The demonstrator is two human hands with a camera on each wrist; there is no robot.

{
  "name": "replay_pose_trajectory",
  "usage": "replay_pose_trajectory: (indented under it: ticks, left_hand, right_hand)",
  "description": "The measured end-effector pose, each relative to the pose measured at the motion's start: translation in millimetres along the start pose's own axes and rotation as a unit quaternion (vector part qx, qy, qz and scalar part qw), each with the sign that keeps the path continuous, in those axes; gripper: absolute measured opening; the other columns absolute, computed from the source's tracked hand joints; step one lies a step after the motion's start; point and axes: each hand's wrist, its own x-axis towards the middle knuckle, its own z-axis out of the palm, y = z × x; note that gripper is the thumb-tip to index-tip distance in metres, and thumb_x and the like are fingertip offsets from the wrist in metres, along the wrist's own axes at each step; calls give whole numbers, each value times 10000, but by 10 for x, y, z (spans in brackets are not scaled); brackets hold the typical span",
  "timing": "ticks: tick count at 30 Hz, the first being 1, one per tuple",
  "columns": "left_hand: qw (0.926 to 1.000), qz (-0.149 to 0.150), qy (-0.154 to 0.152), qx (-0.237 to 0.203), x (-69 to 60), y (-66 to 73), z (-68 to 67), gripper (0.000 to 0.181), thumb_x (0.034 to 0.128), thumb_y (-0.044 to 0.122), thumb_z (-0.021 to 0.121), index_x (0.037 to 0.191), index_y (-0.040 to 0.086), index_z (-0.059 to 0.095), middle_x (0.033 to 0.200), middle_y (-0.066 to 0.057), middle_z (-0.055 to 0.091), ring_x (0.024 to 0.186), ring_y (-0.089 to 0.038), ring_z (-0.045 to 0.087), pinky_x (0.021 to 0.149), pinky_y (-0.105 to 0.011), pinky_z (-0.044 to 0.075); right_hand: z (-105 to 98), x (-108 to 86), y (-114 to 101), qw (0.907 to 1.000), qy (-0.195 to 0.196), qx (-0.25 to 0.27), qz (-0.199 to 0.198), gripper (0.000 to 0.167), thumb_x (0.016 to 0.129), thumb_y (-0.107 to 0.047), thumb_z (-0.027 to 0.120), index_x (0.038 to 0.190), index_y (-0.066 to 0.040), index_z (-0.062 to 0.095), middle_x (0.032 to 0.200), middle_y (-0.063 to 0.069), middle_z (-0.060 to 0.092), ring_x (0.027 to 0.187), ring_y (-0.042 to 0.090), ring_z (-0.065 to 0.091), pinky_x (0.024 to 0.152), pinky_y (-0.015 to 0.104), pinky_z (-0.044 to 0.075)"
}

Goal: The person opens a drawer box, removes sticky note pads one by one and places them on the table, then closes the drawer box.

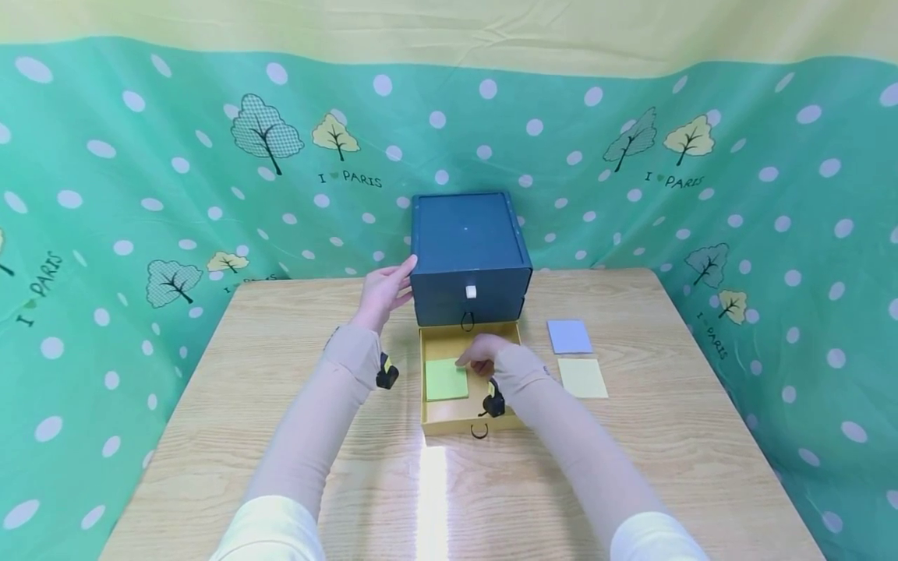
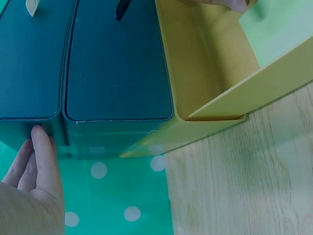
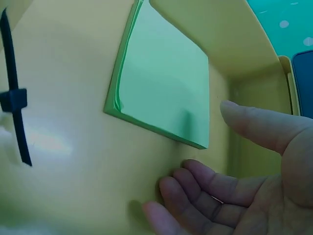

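A dark blue drawer box (image 1: 464,234) stands at the back of the table, with its lowest drawer (image 1: 449,427), yellow inside, pulled out toward me. Inside that drawer lies a thick pad of green sticky notes (image 3: 164,78), toward the left in the head view. My left hand (image 1: 382,294) rests its fingers against the box's left side; in the left wrist view those fingers (image 2: 44,156) are straight. Just beside the pad, my right hand (image 1: 487,352) is down inside the drawer. Its thumb and bent fingers stand apart with nothing between them in the right wrist view.
On the table right of the drawer lie a blue-violet pad of notes (image 1: 570,336) and a pale yellow one (image 1: 583,378). The upper drawer, with a white knob (image 1: 471,291), is closed. A green dotted curtain (image 1: 337,234) hangs behind the wooden table (image 1: 295,312).
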Motion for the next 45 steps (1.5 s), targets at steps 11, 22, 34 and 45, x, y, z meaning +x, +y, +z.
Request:
replay_pose_trajectory:
  ticks: [11, 22, 34, 45]
  left_hand:
    - [10000, -24, 31, 18, -6, 5, 5, 653, 849, 416, 688, 1339, 20, 514, 1427, -98, 466, 1258, -246, 511, 1003, -356, 494]
    - [10000, -8, 60, 48, 0, 4, 4, 650, 845, 422, 691, 1330, 24, 524, 1410, -99, 486, 1237, -243, 530, 991, -357, 503]
    - [10000, 2, 65, -9, 6, -11, -3, 646, 849, 413, 690, 1329, 16, 520, 1411, -104, 482, 1244, -250, 522, 992, -362, 502]
    - [10000, 45, 37, -16, 14, -21, -1, 647, 844, 424, 692, 1323, 21, 527, 1414, -92, 479, 1240, -249, 524, 1000, -368, 496]
  right_hand:
    - [81, -75, -101, 9989, 85, -414, -194, 438, 922, -256, 609, 582, -159, 351, 569, -23, 301, 526, 113, 282, 450, 210, 267]
    - [106, -67, -120, 9996, 68, -174, -231, 447, 919, -245, 618, 570, -172, 348, 543, -44, 274, 549, 101, 250, 440, 183, 229]
    - [115, -58, -109, 9994, 258, -38, -219, 244, 900, -268, 642, 871, -27, 608, 790, 76, 586, 690, 180, 573, 667, 262, 514]
    - [110, -10, -20, 9972, 445, 599, 44, 219, 884, -232, 659, 871, -16, 693, 948, 152, 716, 872, 250, 693, 795, 350, 559]
